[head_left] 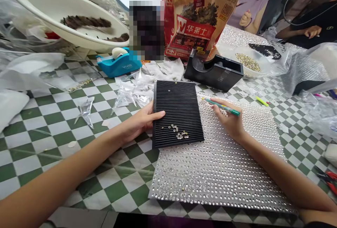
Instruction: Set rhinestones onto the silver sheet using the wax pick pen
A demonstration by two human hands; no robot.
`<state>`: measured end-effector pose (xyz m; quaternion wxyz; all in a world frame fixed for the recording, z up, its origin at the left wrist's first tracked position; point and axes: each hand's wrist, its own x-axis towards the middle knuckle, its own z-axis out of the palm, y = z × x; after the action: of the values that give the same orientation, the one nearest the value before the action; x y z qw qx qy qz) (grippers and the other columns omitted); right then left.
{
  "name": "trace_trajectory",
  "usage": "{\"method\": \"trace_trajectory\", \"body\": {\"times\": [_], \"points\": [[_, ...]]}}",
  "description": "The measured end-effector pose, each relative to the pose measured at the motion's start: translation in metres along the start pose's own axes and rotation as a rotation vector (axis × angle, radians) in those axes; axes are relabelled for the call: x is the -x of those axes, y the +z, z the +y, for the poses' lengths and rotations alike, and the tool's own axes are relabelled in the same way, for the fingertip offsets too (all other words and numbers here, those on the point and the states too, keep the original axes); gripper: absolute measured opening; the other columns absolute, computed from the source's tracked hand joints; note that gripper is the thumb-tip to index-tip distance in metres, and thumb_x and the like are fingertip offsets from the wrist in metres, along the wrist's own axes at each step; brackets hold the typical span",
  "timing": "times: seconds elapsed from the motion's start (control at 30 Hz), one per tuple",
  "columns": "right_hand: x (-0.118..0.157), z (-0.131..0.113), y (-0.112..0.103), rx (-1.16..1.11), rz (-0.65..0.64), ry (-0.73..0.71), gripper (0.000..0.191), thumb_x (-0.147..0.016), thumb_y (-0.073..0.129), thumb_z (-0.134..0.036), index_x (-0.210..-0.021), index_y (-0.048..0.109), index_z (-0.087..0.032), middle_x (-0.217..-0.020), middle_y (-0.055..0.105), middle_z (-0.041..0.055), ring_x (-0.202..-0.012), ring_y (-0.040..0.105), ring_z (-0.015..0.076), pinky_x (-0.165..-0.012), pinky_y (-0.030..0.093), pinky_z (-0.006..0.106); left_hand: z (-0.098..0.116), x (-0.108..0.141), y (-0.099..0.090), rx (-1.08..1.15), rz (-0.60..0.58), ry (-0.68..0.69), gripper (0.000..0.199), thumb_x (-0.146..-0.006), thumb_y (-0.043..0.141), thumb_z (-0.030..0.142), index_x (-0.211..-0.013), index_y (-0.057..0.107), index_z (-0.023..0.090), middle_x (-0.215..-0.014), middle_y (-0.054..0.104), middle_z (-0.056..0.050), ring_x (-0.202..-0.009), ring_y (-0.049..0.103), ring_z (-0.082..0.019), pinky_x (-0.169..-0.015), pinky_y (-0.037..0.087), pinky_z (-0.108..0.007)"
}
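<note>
My left hand [143, 121] grips the left edge of a black ridged tray [176, 105], its thumb resting on top. A small cluster of clear rhinestones [181, 135] lies on the lower part of that tray. Pinched in my right hand [228, 115] is a green pen-shaped tool [223, 107], its tip pointing left toward the tray's right edge. Beneath both hands, a sheet covered in rows of rhinestones [210, 175] spreads over the table, and the tray overlaps its upper left part. Whether the tool's tip touches the sheet I cannot tell.
Behind the tray stand a black tape dispenser [214, 72], a blue tape dispenser [119, 63] and a paper bag [197, 17]. A white basin [71, 14] sits back left, a bowl of gold studs [249, 61] back right. Red-handled pliers [330, 179] lie right. Two other people sit opposite.
</note>
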<state>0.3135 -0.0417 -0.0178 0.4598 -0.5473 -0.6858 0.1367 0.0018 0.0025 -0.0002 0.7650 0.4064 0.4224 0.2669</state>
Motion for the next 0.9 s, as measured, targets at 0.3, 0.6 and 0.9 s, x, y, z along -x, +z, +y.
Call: {"method": "trace_trajectory", "body": {"times": [0.3,0.6,0.9], "points": [[0.0011,0.0007,-0.0005,-0.013,0.000,0.021,0.025,-0.097,0.065,-0.024,-0.117,0.081,-0.024,-0.115,0.083,0.0049,-0.101,0.082,0.0251,-0.096,0.067,0.046,-0.0011,-0.0001,-0.0006,0.015,-0.014,0.026,0.070,-0.083,0.090,0.037,-0.147,0.063,0.028,-0.149,0.069,-0.009,-0.133,0.068,-0.032,-0.080,0.067,-0.024],[-0.0014,0.0005,-0.0010,-0.010,-0.022,0.024,0.028,-0.098,0.066,-0.024,-0.121,0.081,-0.026,-0.119,0.082,0.0044,-0.109,0.080,0.0256,-0.097,0.066,0.047,-0.0006,-0.0001,-0.0012,0.006,-0.008,0.013,0.073,-0.079,0.092,0.036,-0.145,0.064,0.027,-0.147,0.070,-0.010,-0.129,0.070,-0.033,-0.073,0.067,-0.023],[-0.0012,0.0004,-0.0017,-0.013,-0.033,0.030,0.027,-0.098,0.066,-0.025,-0.121,0.080,-0.024,-0.119,0.082,0.0053,-0.109,0.080,0.0254,-0.097,0.066,0.046,-0.0031,-0.0008,-0.0003,0.022,-0.015,0.024,0.072,-0.079,0.092,0.033,-0.145,0.063,0.027,-0.150,0.068,-0.009,-0.132,0.069,-0.032,-0.077,0.067,-0.023]]}}
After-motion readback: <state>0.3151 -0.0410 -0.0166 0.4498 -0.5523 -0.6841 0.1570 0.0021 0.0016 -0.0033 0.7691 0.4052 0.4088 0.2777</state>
